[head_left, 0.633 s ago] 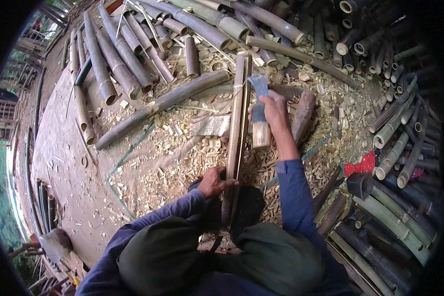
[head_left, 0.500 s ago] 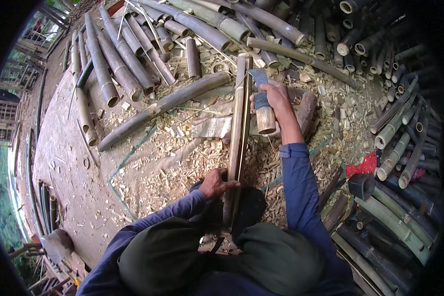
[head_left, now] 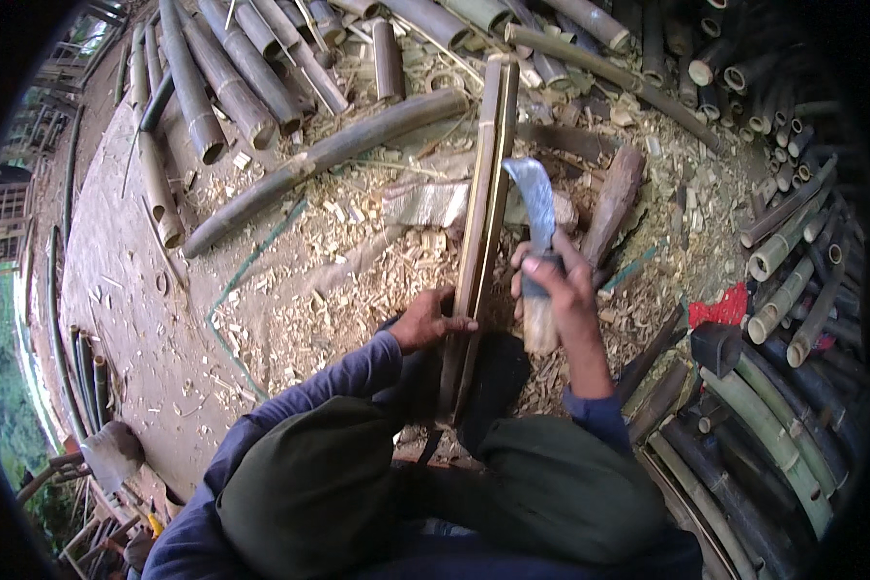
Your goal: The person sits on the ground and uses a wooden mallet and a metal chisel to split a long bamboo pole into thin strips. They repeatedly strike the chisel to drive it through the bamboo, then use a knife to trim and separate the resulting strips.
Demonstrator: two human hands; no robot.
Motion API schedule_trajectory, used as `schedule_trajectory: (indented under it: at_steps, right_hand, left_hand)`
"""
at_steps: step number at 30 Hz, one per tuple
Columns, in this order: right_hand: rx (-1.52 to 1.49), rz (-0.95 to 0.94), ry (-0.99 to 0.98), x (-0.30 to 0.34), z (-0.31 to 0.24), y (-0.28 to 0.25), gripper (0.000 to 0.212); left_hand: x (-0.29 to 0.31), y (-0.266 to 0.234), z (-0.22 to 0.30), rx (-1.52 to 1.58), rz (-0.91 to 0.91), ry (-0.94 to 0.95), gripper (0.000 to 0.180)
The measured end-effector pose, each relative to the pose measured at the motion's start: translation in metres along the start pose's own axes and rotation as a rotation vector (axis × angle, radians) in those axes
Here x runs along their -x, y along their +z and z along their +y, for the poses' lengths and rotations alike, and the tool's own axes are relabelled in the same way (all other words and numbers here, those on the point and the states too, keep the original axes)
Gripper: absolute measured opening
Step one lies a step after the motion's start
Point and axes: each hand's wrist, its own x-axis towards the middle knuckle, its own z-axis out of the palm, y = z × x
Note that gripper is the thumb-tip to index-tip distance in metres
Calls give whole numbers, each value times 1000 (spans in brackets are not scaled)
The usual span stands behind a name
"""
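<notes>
My left hand (head_left: 429, 321) is closed on the lower part of a split bamboo length (head_left: 483, 198), its thumb across the near face. The bamboo stands lengthwise between my knees, its top leaning away from me; pale cut edges run along its right side. In my right hand (head_left: 565, 290) is a billhook (head_left: 534, 198) with a curved metal blade and a wooden handle, my fingers wrapped round the dark band where blade meets handle. The blade points up, its hooked tip just right of the bamboo. A pale wood block (head_left: 425, 205) lies on the ground behind the bamboo.
Wood chips (head_left: 358, 280) cover the ground ahead. A dark bamboo pole (head_left: 329, 164) lies at an angle on the left, with more poles (head_left: 227, 87) beyond. A short log (head_left: 617, 205) is right of the blade. Stacked bamboo (head_left: 778, 251) and a red cloth (head_left: 718, 306) are farther right.
My right hand has drawn the billhook back toward me along the bamboo and a little right, turning its blade upward. My left hand still grips the bamboo. The whole view has shifted slightly.
</notes>
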Motion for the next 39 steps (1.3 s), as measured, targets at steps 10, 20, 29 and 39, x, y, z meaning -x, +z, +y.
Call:
schedule_trajectory:
  at_steps: [10,20,29,39]
  right_hand:
    - [735,29,-193,71,68,8,77]
    - [948,-4,-232,89,71,16,83]
    - [887,-6,-84,95,67,26,80]
    - [869,106,-232,72,80,39,78]
  left_hand:
    - [-6,16,-5,10,174,144,64]
    - [-6,24,28,-85,269,88,54]
    - [-7,29,30,-253,359,67,49]
    - [-6,34,28,-514,427,79,45]
